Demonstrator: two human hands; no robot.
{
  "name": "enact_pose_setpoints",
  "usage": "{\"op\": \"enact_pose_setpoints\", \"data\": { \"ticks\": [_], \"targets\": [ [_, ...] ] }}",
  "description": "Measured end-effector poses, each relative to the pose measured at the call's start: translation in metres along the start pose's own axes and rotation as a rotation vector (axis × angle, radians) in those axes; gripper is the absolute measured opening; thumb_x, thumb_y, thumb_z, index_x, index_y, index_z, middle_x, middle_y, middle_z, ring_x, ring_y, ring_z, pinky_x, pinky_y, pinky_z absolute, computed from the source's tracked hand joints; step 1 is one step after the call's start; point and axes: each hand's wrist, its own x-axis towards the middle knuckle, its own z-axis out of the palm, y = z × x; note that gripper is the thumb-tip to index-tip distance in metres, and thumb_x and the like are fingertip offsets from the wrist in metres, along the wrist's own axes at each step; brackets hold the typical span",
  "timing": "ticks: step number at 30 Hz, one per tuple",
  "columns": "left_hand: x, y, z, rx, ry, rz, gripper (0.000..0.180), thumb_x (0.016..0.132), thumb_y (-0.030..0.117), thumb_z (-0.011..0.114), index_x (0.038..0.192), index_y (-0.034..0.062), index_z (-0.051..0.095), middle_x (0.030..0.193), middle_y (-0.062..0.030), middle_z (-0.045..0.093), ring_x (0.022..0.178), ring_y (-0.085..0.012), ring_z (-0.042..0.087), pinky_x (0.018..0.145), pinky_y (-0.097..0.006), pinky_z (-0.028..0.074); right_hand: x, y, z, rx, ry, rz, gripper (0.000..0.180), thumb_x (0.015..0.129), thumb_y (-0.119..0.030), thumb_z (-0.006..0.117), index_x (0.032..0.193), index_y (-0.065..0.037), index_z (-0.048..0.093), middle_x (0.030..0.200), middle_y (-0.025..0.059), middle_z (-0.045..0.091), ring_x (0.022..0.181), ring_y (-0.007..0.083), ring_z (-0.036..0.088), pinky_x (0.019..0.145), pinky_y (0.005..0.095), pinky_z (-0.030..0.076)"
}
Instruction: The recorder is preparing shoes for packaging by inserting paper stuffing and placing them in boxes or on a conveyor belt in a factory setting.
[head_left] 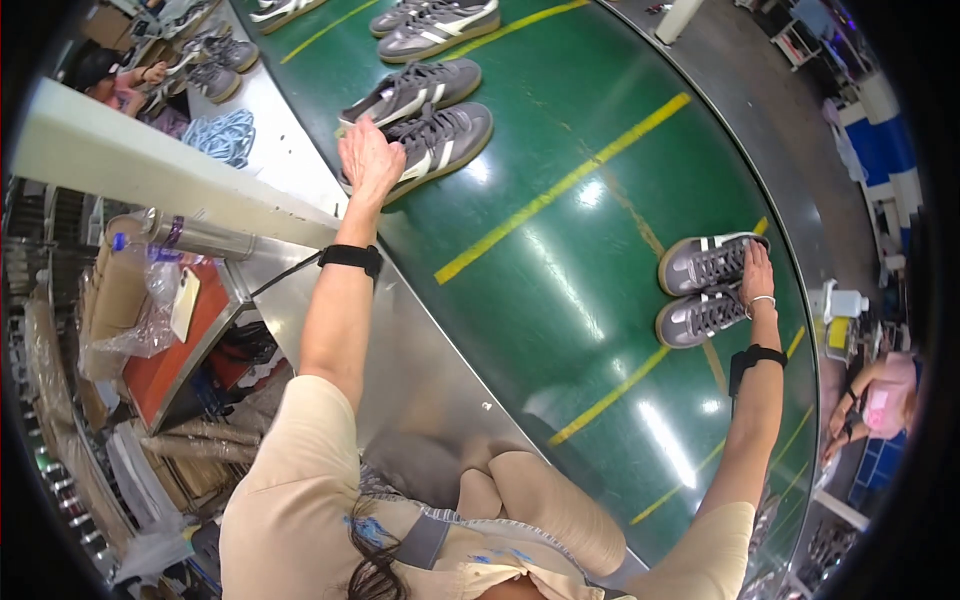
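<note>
My left hand (370,158) reaches to the upper middle, its fingers curled at the heel end of a pair of grey sneakers with white stripes. The nearer sneaker (450,140) and the farther sneaker (430,88) lie side by side on the green conveyor belt (540,330). On the right, my right hand (757,275) lies along the heels of another grey pair, fingers straight and close together. That pair's upper sneaker (700,262) and lower sneaker (700,318) stand upright with toes pointing left. Part of their heels is hidden behind my hand.
Yellow lines (565,190) cross the belt. More sneakers (440,30) stand at its far end. A white post (180,165) rises on the left, near light blue laces (220,137). Co-workers sit at the upper left and right. A red shelf (180,345) holds a phone (185,303).
</note>
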Motion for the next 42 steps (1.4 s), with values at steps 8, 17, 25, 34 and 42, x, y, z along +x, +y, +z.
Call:
{"op": "enact_pose_setpoints", "data": {
  "ticks": [8,17,25,34,42],
  "targets": [
    [0.014,-0.017,-0.002,0.39,0.019,0.371,0.042,0.073,0.009,0.06,0.112,-0.0029,0.056,0.111,-0.0204,0.061,0.114,-0.0325,0.053,0.109,-0.045,0.027,-0.031,0.029,0.009,0.216,-0.182,-0.019,0.037,0.062,0.008,0.055,0.099,0.001,0.056,0.098,0.0222,0.062,0.101,0.0374,0.058,0.093,0.0426,0.046],
    [-0.072,0.057,-0.025,0.175,-0.366,0.381,0.027,0.066,0.02,0.069,0.079,-0.0033,0.066,0.083,-0.025,0.066,0.081,-0.039,0.066,0.075,-0.046,0.052,-0.166,0.006,0.022,0.172,-0.086,0.24,0.059,0.062,-0.004,0.068,0.117,0.006,0.048,0.115,0.0228,0.057,0.111,0.0366,0.053,0.096,0.0411,0.045],
    [-0.167,0.194,-0.005,-0.028,-0.567,0.489,0.038,0.069,0.032,0.067,0.086,-0.0024,0.066,0.083,-0.0222,0.066,0.085,-0.0374,0.065,0.076,-0.045,0.051,-0.252,-0.046,-0.049,0.294,-0.163,0.703,0.024,0.067,-0.018,0.061,0.083,0.0,0.064,0.088,0.0252,0.066,0.085,0.0435,0.064,0.078,0.0494,0.052],
    [-0.27,0.209,-0.087,-0.76,-1.17,0.899,0.043,0.088,0.019,0.062,0.128,0.0069,0.052,0.112,-0.009,0.064,0.106,-0.0199,0.059,0.092,-0.032,0.045,-0.441,-0.03,-0.081,0.542,0.339,0.687,0.031,0.078,-0.02,0.073,0.099,-0.002,0.058,0.086,0.0151,0.064,0.082,0.0315,0.063,0.073,0.0403,0.048],
    [-0.398,0.048,-0.098,-0.959,-1.159,0.592,0.072,0.089,0.041,0.056,0.146,0.0069,0.028,0.145,-0.0138,0.038,0.134,-0.0242,0.034,0.112,-0.038,0.022,-0.566,-0.192,-0.109,1.539,0.34,0.798,0.024,0.092,-0.002,0.049,0.115,-0.004,0.056,0.107,0.0071,0.062,0.092,0.0147,0.06,0.082,0.0276,0.048]
  ]
}}
